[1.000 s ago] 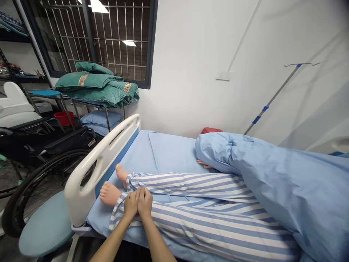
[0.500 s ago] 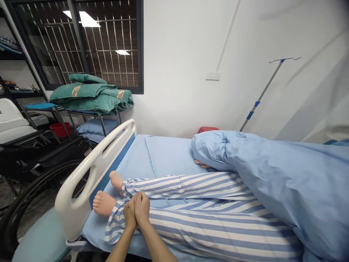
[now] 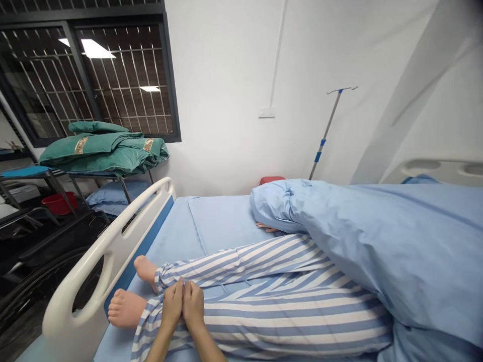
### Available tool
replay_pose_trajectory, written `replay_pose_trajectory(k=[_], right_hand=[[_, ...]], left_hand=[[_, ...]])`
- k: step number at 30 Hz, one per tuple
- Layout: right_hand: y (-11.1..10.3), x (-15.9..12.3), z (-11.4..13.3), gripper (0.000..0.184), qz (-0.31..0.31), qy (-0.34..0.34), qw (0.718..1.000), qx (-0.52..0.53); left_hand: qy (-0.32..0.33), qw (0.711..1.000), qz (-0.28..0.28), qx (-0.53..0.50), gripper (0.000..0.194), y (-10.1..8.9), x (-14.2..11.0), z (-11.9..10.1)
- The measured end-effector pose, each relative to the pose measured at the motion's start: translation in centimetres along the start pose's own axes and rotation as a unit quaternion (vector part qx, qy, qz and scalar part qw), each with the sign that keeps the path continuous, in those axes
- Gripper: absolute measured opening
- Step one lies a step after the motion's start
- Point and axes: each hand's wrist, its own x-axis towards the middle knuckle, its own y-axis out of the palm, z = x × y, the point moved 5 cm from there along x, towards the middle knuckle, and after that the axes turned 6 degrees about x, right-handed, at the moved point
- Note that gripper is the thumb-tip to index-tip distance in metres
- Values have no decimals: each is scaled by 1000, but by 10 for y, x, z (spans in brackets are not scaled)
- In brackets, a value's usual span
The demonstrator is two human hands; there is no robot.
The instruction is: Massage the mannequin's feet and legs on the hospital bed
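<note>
- The bed, with its light-blue sheet [image 3: 222, 216], spans the lower half of the frame, set against the white wall.
- A blue quilt [image 3: 358, 236] is heaped over the right side, covering the upper part of a lying figure.
- Blue-and-white striped trousers [image 3: 287, 317] cover the figure's legs, which stretch from lower right toward lower left. The near leg passes directly beneath the person's fingers; the far leg lies just beyond the fingertips, toward the middle of the frame.
- The barred window [image 3: 128, 75] fills the upper left, with green bundles [image 3: 98, 151] stacked below it.
- The white footboard [image 3: 111, 259] slants across the lower left.
- Both bare forearms rise from the bottom edge, left of centre, and draw together at the hands.
- The left hand [image 3: 172, 304] and right hand [image 3: 193, 304] sit side by side, touching, backs upward, over the near trouser leg above its cuff. Their fingers are bent and close together — the undersides are hidden, so whether they grip cloth or leg cannot be told.
- The near foot [image 3: 126, 308], bare with toes up, lies left of the hands — apart from them.
- The far foot [image 3: 145, 270] is smaller in view, farther up and to the left of the fingers.
</note>
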Motion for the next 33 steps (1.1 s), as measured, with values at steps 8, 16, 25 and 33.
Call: replay_pose_trajectory(k=[8, 16, 25, 33], right_hand=[[-7, 3, 0, 40, -18, 3, 1000, 14], [-18, 4, 7, 36, 23, -39, 988, -144], [-30, 3, -1, 41, 5, 0, 1000, -27], [-34, 7, -10, 39, -2, 30, 996, 80]], left_hand=[[13, 995, -19, 98, 34, 15, -13, 9], [-7, 981, 16, 194, 26, 18, -16, 6], [36, 994, 83, 66, 30, 28, -2, -5], [18, 998, 20, 48, 33, 32, -15, -20]])
